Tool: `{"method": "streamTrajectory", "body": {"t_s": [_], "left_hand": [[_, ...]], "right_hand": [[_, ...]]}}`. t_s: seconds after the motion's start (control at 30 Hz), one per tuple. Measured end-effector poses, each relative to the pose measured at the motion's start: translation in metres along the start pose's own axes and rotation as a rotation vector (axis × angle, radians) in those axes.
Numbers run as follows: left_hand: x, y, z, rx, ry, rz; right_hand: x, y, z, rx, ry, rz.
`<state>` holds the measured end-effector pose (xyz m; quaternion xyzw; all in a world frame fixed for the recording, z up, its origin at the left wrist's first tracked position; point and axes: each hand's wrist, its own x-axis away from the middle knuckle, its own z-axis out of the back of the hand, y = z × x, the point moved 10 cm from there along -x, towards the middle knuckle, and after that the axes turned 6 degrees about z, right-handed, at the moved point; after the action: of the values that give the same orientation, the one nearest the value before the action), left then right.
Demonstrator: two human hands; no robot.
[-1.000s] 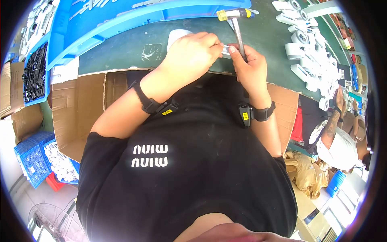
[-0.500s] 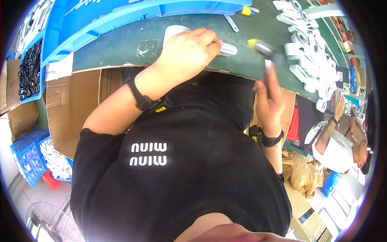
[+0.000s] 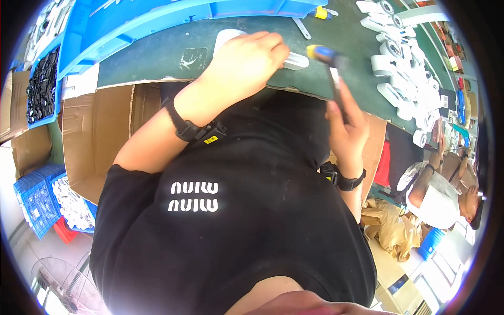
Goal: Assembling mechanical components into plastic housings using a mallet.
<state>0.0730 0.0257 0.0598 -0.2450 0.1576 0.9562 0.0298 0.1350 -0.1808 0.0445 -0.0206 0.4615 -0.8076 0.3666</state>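
Observation:
My left hand (image 3: 245, 62) rests on a long white plastic part (image 3: 297, 62) lying on the green work table, its fingers curled over the part's middle. One rounded end shows past my fingertips, the wider end behind my hand; the middle is hidden. In my right hand (image 3: 348, 128) is a small hammer (image 3: 334, 79), gripped by its dark handle and held upright. The hammer's head has a yellow face and a dark, blurred other end. Its yellow face is just right of the white part and apart from it.
A large blue tray (image 3: 142, 37) spans the table's far left side. Several white parts with round ends (image 3: 391, 65) are heaped on the right. A thin grey strip (image 3: 302, 29) and a yellow-and-blue object (image 3: 321, 13) lie at the back. An open cardboard box (image 3: 97, 139) stands below the table edge.
The hammer has swung left, its yellow face now closer to the white part. My right hand has shifted slightly left. My left hand stays on the part.

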Motion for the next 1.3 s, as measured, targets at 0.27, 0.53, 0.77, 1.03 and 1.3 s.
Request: {"method": "streamTrajectory", "body": {"t_s": [0.27,0.53,0.77,1.03,1.3], "left_hand": [[0.008,0.036,0.014,0.038,-0.056,-0.185],[0.014,-0.008,0.008,0.261,0.002,0.093],[0.026,-0.01,0.006,0.173,0.184,0.062],[0.031,-0.008,0.004,0.173,0.272,0.053],[0.032,-0.007,0.0,0.168,0.29,0.05]], "right_hand": [[0.009,0.02,0.003,-0.144,0.09,-0.104],[0.01,0.023,-0.008,-0.184,-0.008,-0.072],[-0.003,-0.01,0.018,-0.318,0.147,0.155],[-0.019,-0.01,-0.021,0.141,-0.119,0.104],[-0.013,-0.024,-0.001,0.143,0.164,0.373]]}}
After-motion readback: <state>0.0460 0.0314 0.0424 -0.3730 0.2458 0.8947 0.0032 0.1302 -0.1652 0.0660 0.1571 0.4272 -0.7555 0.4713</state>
